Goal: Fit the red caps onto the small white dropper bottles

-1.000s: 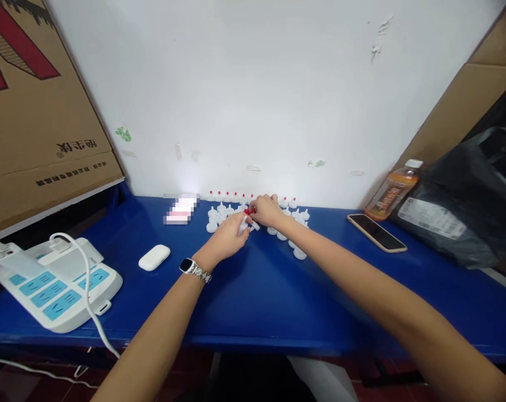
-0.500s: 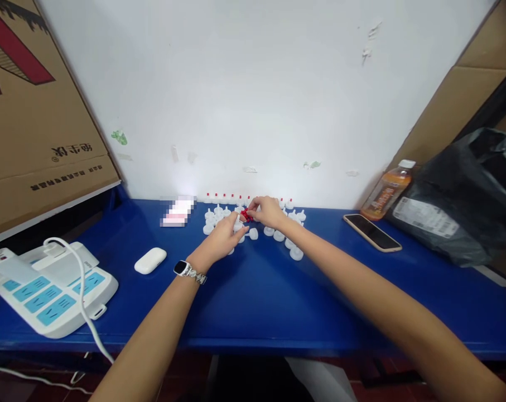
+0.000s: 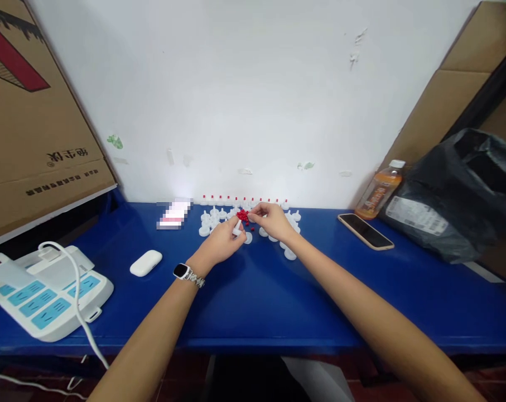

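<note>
Red shows far more plainly than a second ago. The heap of tiny red plastic pieces [image 3: 243, 215], then only a speck beside the right fingers, now lies uncovered on the blue desk [image 3: 253, 301], with a few strays at its five o'clock. The left hand [image 3: 219, 243] has drawn back a little toward six o'clock. The small white plastic nozzle [image 3: 237, 226] pinched between its thumb and forefinger has come back with it. The right hand [image 3: 274, 221] rests much where it was, its fingertips bunched and pointing to nine o'clock. Whether they grip a red piece cannot be told.

The heap sits between the two hands, at twelve o'clock of the left fingertips and nine o'clock of the right ones, just beside both. The nozzle is just at the heap's six o'clock. The hands are near each other but apart.

Loose white plastic caps [image 3: 289, 254] are scattered around the heap from nine o'clock round to four o'clock. A row of red-tipped white caps [image 3: 244, 199] lines the wall at twelve o'clock. A silver wristwatch [image 3: 186, 273] circles the left wrist. A white oval case [image 3: 146, 262] lies well off at the left hand's nine o'clock, and a flat dark smartphone [image 3: 365, 230] lies at the right hand's three o'clock.
</note>
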### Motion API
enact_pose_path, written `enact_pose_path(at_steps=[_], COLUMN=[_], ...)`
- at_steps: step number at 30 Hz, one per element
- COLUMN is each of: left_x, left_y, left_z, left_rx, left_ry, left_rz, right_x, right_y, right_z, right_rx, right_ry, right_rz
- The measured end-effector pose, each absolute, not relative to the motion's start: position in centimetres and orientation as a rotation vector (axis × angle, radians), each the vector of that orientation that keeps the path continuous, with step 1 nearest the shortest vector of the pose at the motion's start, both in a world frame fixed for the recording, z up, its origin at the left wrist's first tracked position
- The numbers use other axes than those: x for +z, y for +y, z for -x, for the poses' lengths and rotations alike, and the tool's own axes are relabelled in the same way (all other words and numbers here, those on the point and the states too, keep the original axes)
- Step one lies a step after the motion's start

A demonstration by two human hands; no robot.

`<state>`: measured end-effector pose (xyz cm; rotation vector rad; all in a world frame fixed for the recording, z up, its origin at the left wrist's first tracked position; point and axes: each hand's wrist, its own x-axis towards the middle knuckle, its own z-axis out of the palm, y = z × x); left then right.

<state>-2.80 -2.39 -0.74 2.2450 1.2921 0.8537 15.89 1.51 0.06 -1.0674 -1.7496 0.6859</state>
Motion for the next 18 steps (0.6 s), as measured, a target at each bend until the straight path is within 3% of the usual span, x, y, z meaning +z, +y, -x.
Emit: enact_pose_path(at_steps=[7,18], left_x=[-0.1,-0.1], left_y=[-3.5,-4.3], left_z=[1.8,1.8], left_rx=[0.881,0.876], left_ry=[1.224,1.213], left_rz=[-2.283,-2.199], right_x=[0.2,-1.0], right_y=[-2.5,-3.7], right_z=[-14.6,-13.8], right_rx=[1.003,0.823], right_ry=[-1.440,-1.415], right_rz=[0.840,0.879])
